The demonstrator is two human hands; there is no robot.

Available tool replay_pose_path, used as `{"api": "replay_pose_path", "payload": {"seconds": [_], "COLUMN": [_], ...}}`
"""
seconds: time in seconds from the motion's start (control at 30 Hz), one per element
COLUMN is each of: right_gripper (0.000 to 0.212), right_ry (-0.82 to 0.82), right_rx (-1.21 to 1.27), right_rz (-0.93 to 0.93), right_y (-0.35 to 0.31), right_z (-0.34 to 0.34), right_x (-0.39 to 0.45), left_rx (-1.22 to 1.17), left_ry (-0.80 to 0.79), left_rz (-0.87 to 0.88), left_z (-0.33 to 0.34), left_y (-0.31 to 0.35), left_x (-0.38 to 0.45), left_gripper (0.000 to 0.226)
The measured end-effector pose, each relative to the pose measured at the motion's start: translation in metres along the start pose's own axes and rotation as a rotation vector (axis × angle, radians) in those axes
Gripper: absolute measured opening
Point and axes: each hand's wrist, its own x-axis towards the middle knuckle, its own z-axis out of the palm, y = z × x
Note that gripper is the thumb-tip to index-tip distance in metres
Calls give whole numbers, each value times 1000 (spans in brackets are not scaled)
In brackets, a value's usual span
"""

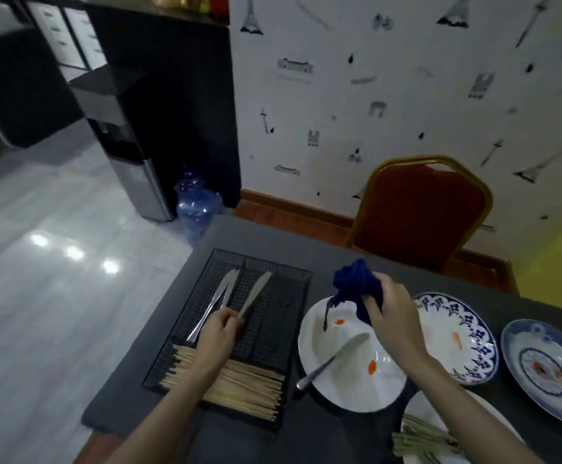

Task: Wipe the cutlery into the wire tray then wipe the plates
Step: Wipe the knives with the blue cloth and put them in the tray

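Four plates on show, one cut off: bottom plate (420, 405) half hidden by right forearm and frame edge, pale sticks (423, 440) on it blurred, too smeared to count. Right-hand blue plate (552, 370) clipped at the picture's edge. Orange smears on white plate (350, 360), hard to make out as anything more. Patterned plate (457, 333) partly covered by right wrist.

Three knives in tray (229, 329): pair (217, 301) crossed at the far left, third knife (254, 296) just beside them, handle end lost under left fingers. Fourth knife (333, 358) lying on white plate, handle overhanging the near rim. Chopsticks (239, 385) bundled across tray's near end, too many and too close-packed to count, middle hidden by left forearm. One cloth (356, 289), dark blue, bunched.

Left hand (217, 334) reached over tray, palm down, fingers curled, pinching handle of third knife; blade pointing away, resting on mesh. Right hand (393, 316) raised above far rim of white plate, fingers wrapped round cloth, thumb side toward tray, loose strip of cloth dangling toward plate. Both forearms bare, entering from the bottom edge.

Dark table (323, 242); red chair (420, 212) beyond it
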Motion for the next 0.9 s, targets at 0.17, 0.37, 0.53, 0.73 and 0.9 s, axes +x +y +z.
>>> {"api": "replay_pose_path", "payload": {"seconds": [0.17,0.37,0.53,0.73,0.9], "right_gripper": [36,36,35,36,35], "right_ry": [-43,-97,-110,-77,7], "right_rx": [58,67,36,18,21], "right_rz": [-1,-9,-3,57,139], "right_y": [-17,-26,-13,12,26], "right_z": [21,35,28,7,-19], "right_x": [-3,-3,-7,-21,-38], "left_rx": [184,263,352,580,609], "left_ry": [115,130,119,226,-270], "left_rz": [10,-47,-83,190,611], "left_z": [-6,-8,-4,25,107], "left_y": [-19,-33,-40,-4,44], "left_x": [42,77,92,85,45], "left_gripper": [22,19,24,17,18]}}
